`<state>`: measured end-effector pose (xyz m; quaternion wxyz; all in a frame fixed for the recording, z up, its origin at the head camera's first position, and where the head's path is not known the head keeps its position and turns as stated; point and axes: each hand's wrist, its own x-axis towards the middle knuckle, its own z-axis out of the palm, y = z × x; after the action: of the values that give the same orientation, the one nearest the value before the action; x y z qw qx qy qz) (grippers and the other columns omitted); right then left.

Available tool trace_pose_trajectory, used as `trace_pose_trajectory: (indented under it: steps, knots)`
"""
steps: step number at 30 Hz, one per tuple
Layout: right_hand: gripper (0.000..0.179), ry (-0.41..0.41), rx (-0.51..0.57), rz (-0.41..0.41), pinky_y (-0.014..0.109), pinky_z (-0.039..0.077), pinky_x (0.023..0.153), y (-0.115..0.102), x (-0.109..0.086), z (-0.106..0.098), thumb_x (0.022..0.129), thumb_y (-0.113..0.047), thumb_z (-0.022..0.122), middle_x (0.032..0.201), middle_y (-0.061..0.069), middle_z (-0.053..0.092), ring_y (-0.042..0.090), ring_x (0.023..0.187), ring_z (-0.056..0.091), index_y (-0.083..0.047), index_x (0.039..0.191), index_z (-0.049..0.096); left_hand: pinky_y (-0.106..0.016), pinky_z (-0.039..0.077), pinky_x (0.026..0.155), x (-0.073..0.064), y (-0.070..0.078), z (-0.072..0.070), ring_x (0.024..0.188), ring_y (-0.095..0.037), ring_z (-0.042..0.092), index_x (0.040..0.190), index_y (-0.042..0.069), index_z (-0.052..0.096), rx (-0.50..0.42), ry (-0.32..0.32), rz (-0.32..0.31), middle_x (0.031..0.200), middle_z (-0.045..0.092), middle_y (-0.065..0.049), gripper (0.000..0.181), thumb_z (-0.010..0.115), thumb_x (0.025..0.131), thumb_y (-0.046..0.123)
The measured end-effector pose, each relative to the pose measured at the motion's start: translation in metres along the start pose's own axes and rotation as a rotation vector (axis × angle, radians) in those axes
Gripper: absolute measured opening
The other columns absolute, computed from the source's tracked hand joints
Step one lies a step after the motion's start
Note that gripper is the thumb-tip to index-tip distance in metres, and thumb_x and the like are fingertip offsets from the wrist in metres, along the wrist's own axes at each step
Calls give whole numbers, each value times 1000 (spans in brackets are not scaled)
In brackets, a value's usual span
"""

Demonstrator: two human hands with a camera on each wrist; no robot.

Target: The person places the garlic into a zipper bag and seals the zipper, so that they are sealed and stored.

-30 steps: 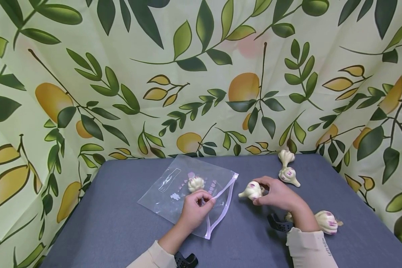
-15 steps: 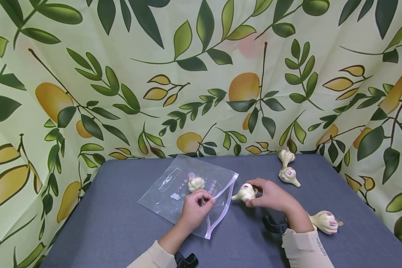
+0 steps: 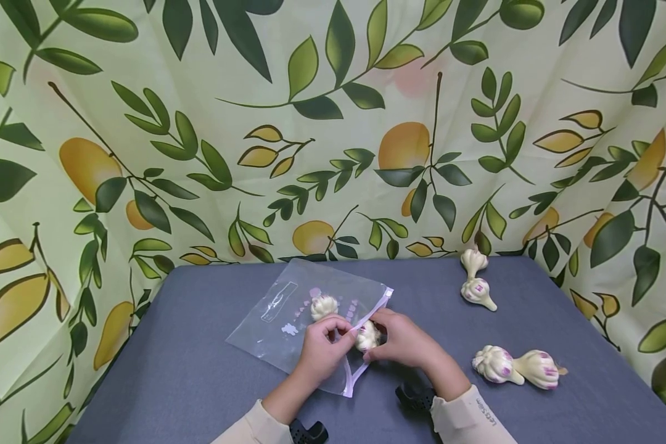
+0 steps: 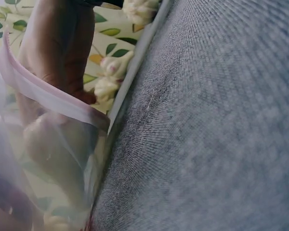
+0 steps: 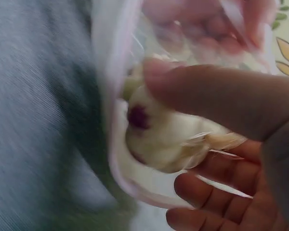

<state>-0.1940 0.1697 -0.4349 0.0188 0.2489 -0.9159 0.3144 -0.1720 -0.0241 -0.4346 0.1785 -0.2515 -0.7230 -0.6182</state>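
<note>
A clear zip bag [image 3: 266, 333] with a lilac zip edge lies on the table, its mouth turned right. Inside it sits one garlic bulb [image 3: 324, 307]. My left hand [image 3: 324, 345] pinches the upper edge of the bag's mouth between thumb and fingers. At that mouth my right hand [image 3: 405, 342] grips a second garlic bulb [image 3: 368, 337] by its sides. In the right wrist view this bulb [image 5: 164, 130], with a purple patch, is within the bag's opening, thumb above and fingers below. The left wrist view shows it blurred through the plastic.
Two garlic bulbs [image 3: 478, 291] lie at the back right of the grey table [image 3: 200, 370]. Another pair of bulbs [image 3: 513, 367] lies at the right, nearer the front. A patterned cloth [image 3: 333, 185] hangs behind the table.
My right hand has moved left with its garlic bulb, from beside the bag into the bag's mouth. The left hand keeps its pinch on the bag edge in the same place.
</note>
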Motion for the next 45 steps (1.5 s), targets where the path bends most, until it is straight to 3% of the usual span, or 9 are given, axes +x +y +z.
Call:
trace_pose_trajectory:
  steps: [4, 10, 15, 20, 24, 28, 35, 41, 45]
  knots:
    - [40, 40, 7, 35, 22, 39, 55, -8, 2, 14, 59, -25, 85, 77, -5, 52, 8, 64, 45, -16, 90, 61, -38, 40, 53, 0, 2, 1, 64, -4, 48, 72, -1, 66, -3, -4, -27, 72, 63, -11, 6, 69, 75, -6]
    - [46, 85, 68, 1, 21, 43, 64, -16, 5, 33, 64, -18, 81, 91, -4, 60, 9, 74, 51, -15, 106, 62, -36, 43, 53, -2, 6, 3, 66, -6, 50, 72, -2, 66, -20, -14, -16, 74, 64, -13, 6, 69, 75, -7]
    - [28, 181, 126, -58, 23, 46, 72, -18, 8, 43, 73, -17, 76, 89, -13, 59, 6, 80, 53, -26, 94, 59, -39, 45, 56, -4, 9, 5, 69, -12, 54, 72, -2, 65, -42, -28, 33, 73, 63, -14, 8, 69, 74, -9]
    - [30, 354, 116, 48, 35, 50, 84, -19, 9, 48, 71, -11, 77, 98, -1, 66, 17, 95, 62, -15, 100, 68, -36, 43, 49, -5, 6, 7, 65, -4, 49, 72, 1, 66, -38, -40, 53, 72, 62, -11, 9, 69, 74, -7]
    - [36, 406, 144, 127, 40, 49, 88, -19, 10, 53, 69, -5, 76, 103, 4, 68, 22, 102, 63, -11, 104, 70, -37, 41, 47, -6, 3, 8, 61, -10, 49, 73, 2, 65, -34, -38, 118, 71, 61, -9, 10, 68, 74, -7]
    - [28, 364, 216, 116, 34, 50, 85, -22, 10, 55, 76, -7, 72, 99, -2, 69, 15, 97, 63, -16, 102, 71, -38, 41, 49, -5, 8, 9, 63, -25, 51, 72, 1, 64, -33, -41, 111, 72, 61, -12, 11, 67, 73, -9]
    - [25, 226, 305, 29, 29, 49, 85, -24, 7, 58, 82, 0, 62, 99, -2, 67, 11, 92, 60, -12, 103, 67, -25, 49, 60, -6, 11, 8, 74, -8, 55, 73, -3, 65, -66, -61, 19, 75, 64, -16, 7, 68, 75, -9]
    - [24, 126, 355, -8, 26, 49, 84, -22, 4, 59, 83, 1, 59, 98, 0, 68, 9, 89, 59, -8, 104, 66, -24, 52, 63, -6, 10, 9, 77, -15, 61, 74, -2, 66, -80, -55, 29, 79, 66, -16, 7, 67, 76, -9]
    - [27, 79, 408, -20, 26, 49, 83, -20, 4, 57, 81, 1, 60, 101, 2, 68, 9, 89, 59, -7, 107, 65, -23, 52, 63, -5, 7, 9, 76, -10, 60, 74, -3, 66, -89, -58, 14, 79, 65, -17, 6, 68, 76, -8]
